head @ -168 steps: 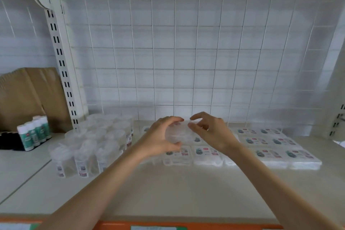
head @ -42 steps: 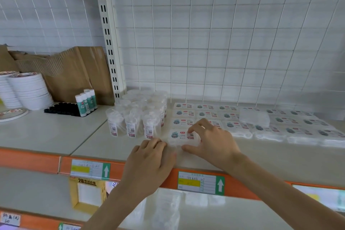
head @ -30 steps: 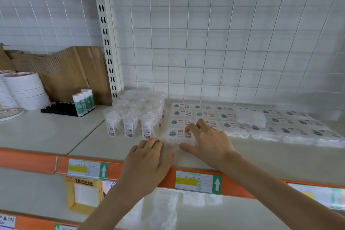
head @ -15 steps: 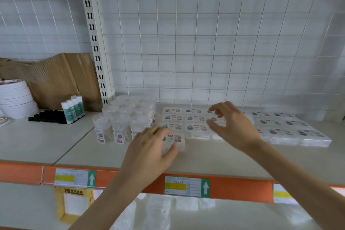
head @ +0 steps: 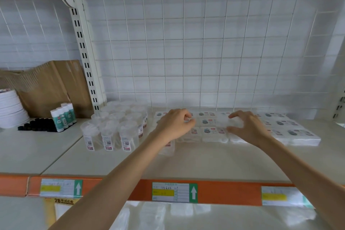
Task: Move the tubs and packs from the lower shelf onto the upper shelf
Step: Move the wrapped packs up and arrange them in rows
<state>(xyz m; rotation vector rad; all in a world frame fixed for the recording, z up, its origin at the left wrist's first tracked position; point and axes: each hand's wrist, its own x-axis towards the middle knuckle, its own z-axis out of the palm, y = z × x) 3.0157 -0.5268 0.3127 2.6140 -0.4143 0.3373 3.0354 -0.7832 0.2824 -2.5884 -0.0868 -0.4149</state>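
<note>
On the upper shelf (head: pixel 196 162), clear tubs (head: pixel 110 132) with barcode labels stand in a cluster at the left. Flat white packs (head: pixel 211 130) lie in rows to their right, and more packs (head: pixel 291 132) run on to the right. My right hand (head: pixel 248 129) curls thumb and fingers round a loose clear pack (head: pixel 225 122) lying on top of the rows. My left hand (head: pixel 175 125) hovers over the rows' left end with fingers curled; whether it holds anything is unclear. A single pack (head: pixel 169 147) lies in front, partly under my left forearm. Blurred packs (head: pixel 149 214) lie on the lower shelf.
An orange price rail (head: pixel 224 192) edges the shelf front. A white slotted upright (head: pixel 84 52) divides the bays, with a wire grid behind. The left bay holds glue sticks (head: pixel 63 117), black caps (head: pixel 37 125), stacked paper plates (head: pixel 9 112) and cardboard (head: pixel 56 84).
My left hand has left the front pack and moved back over the rows. My right hand has closed round the loose clear pack on top. The camera has tilted up.
</note>
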